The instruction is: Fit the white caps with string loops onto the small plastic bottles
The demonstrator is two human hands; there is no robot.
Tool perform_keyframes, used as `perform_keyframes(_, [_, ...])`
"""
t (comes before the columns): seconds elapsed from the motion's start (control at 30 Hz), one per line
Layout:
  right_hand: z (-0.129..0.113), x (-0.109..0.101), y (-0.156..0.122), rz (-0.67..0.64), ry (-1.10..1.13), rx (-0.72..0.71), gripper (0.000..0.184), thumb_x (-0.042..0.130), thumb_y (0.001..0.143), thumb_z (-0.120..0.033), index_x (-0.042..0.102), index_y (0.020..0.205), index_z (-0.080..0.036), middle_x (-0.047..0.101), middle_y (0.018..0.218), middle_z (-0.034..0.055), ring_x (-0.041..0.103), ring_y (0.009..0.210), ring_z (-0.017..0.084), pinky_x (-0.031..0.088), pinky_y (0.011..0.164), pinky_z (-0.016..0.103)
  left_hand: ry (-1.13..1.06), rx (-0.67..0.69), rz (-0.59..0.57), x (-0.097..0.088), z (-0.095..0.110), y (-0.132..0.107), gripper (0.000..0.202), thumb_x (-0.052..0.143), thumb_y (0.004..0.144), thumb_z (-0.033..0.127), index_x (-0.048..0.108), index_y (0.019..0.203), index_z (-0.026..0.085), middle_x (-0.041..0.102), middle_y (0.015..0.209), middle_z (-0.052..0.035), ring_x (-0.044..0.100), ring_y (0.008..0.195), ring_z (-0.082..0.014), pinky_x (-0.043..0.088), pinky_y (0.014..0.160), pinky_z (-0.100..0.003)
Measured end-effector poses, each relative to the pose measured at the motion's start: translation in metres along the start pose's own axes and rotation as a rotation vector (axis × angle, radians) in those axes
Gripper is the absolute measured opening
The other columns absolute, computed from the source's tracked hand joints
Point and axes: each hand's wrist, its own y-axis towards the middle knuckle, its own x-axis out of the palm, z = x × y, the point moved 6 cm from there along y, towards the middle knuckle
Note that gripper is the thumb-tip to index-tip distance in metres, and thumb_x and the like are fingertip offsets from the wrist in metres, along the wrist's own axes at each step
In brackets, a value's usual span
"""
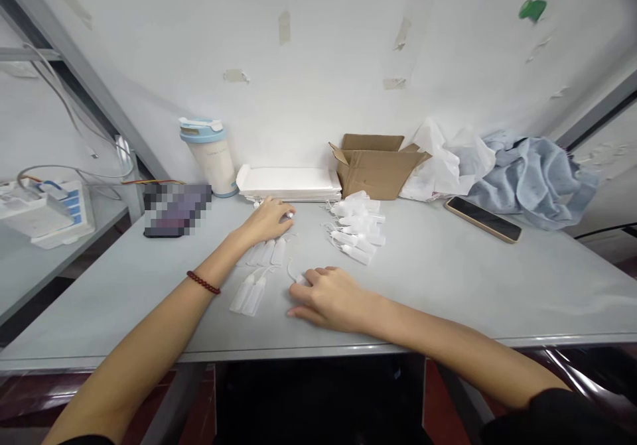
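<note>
My left hand [269,221] is at the back of the table, fingers curled over a small white plastic bottle that mostly hides under them. Just in front of it lies a row of translucent bottles [279,251] with thin cords at their tops. Nearer the front edge, two more bottles [255,297] lie side by side. My right hand [331,297] rests low over the table, fingers closed on another small bottle [300,279]; its top and cord stick out, the rest is covered. A loose heap of similar bottles [358,226] lies behind my right hand.
Along the wall stand a cream tumbler [215,160], a stack of white trays or boxes [291,181], an open cardboard box [381,173], a white plastic bag [442,160] and a blue cloth [537,180]. A phone [484,219] lies right; a blurred dark object [176,211] lies left.
</note>
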Motion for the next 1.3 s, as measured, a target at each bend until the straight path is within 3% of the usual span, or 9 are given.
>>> perform_keyframes(0.17, [0.013, -0.006, 0.001, -0.043, 0.014, 0.091, 0.024, 0.041, 0.095, -0.036, 0.058, 0.101, -0.020, 0.062, 0.080, 0.0068, 0.056, 0.060, 0.015, 0.023, 0.053, 0.027, -0.012, -0.007, -0.031, -0.002, 0.002, 0.001, 0.031, 0.052, 0.084, 0.036, 0.068, 0.100, 0.015, 0.066, 0.091, -0.0108, 0.053, 0.094, -0.0292, 0.041, 0.086, -0.040])
perform_keyframes(0.43, [0.055, -0.008, 0.005, 0.133, 0.163, 0.363, 0.020, 0.037, 0.094, -0.025, 0.053, 0.101, -0.017, 0.063, 0.086, 0.0078, 0.051, 0.063, 0.015, 0.023, 0.054, 0.025, -0.025, -0.041, -0.001, -0.006, 0.001, 0.000, 0.025, 0.050, 0.082, 0.029, 0.070, 0.084, 0.013, 0.068, 0.085, -0.0130, 0.058, 0.091, -0.0300, 0.044, 0.079, -0.039])
perform_keyframes(0.5, [0.062, -0.006, 0.005, 0.195, 0.234, 0.386, 0.016, 0.037, 0.094, -0.026, 0.050, 0.098, -0.018, 0.062, 0.085, 0.0070, 0.050, 0.063, 0.015, 0.024, 0.054, 0.025, -0.151, -0.099, 0.036, -0.011, 0.003, -0.002, 0.024, 0.052, 0.080, 0.031, 0.070, 0.081, 0.014, 0.069, 0.083, -0.0109, 0.060, 0.087, -0.0278, 0.045, 0.078, -0.038])
perform_keyframes(0.67, [0.076, -0.006, 0.004, 0.378, 0.403, 0.397, 0.006, 0.040, 0.091, -0.025, 0.040, 0.087, -0.021, 0.058, 0.080, 0.0038, 0.047, 0.060, 0.014, 0.029, 0.056, 0.025, -0.724, -0.364, 0.140, -0.023, 0.006, -0.014, 0.027, 0.061, 0.073, 0.039, 0.070, 0.082, 0.015, 0.072, 0.087, -0.0068, 0.062, 0.078, -0.0203, 0.046, 0.070, -0.030])
perform_keyframes(0.87, [0.088, -0.009, 0.003, 0.563, 0.621, 0.414, 0.013, 0.040, 0.089, -0.026, 0.032, 0.079, -0.023, 0.051, 0.071, -0.0003, 0.048, 0.060, 0.014, 0.036, 0.058, 0.026, -1.103, -0.489, 0.127, -0.023, 0.019, -0.025, 0.024, 0.063, 0.074, 0.039, 0.070, 0.080, 0.017, 0.072, 0.091, -0.0075, 0.062, 0.085, -0.0186, 0.045, 0.070, -0.028])
perform_keyframes(1.03, [0.093, -0.007, 0.001, 0.604, 0.830, 0.479, 0.016, 0.043, 0.089, -0.028, 0.032, 0.079, -0.024, 0.053, 0.066, -0.0020, 0.056, 0.061, 0.016, 0.043, 0.060, 0.030, -1.169, -0.488, 0.117, -0.023, 0.035, -0.028, 0.023, 0.065, 0.075, 0.038, 0.070, 0.080, 0.017, 0.072, 0.090, -0.0083, 0.062, 0.086, -0.0195, 0.044, 0.072, -0.029])
perform_keyframes(1.2, [0.090, 0.005, 0.006, 0.541, 1.180, 0.479, 0.019, 0.047, 0.088, -0.027, 0.032, 0.076, -0.023, 0.059, 0.078, 0.0004, 0.063, 0.064, 0.015, 0.050, 0.061, 0.032, -1.127, -0.475, 0.133, -0.025, 0.051, -0.030, 0.023, 0.063, 0.076, 0.036, 0.070, 0.089, 0.018, 0.072, 0.097, -0.0077, 0.062, 0.093, -0.0214, 0.045, 0.076, -0.031])
perform_keyframes(1.3, [0.086, 0.010, 0.008, 0.527, 1.236, 0.470, 0.020, 0.048, 0.087, -0.027, 0.033, 0.075, -0.023, 0.059, 0.077, -0.0001, 0.064, 0.065, 0.014, 0.051, 0.062, 0.031, -1.085, -0.458, 0.118, -0.024, 0.056, -0.030, 0.025, 0.062, 0.077, 0.037, 0.070, 0.091, 0.017, 0.071, 0.098, -0.0085, 0.061, 0.096, -0.0226, 0.045, 0.078, -0.033])
